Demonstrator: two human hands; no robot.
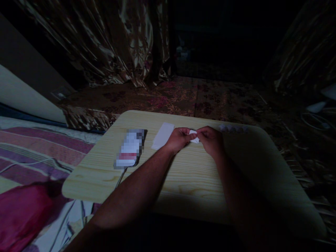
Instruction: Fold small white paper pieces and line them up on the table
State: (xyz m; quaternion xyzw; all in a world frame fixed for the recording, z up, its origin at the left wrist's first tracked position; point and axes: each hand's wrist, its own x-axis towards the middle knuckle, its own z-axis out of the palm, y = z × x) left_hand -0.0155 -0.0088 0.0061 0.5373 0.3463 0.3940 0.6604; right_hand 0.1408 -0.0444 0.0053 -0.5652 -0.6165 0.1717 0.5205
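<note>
Between my two hands is a small folded piece of white paper, held just above the wooden table. My left hand pinches its left side with thumb and fingers. On the right side, the fingers of my right hand are closed on the paper's edge. A stack of white paper strips lies flat on the table, just left of my left hand. Beyond my right hand, several small pale folded shapes sit in a row near the far edge, dim in shadow.
A phone with a blurred screen lies at the table's left, a cable running from it. Left of the table is a bed with a striped cover and a pink cloth. Patterned curtains hang behind.
</note>
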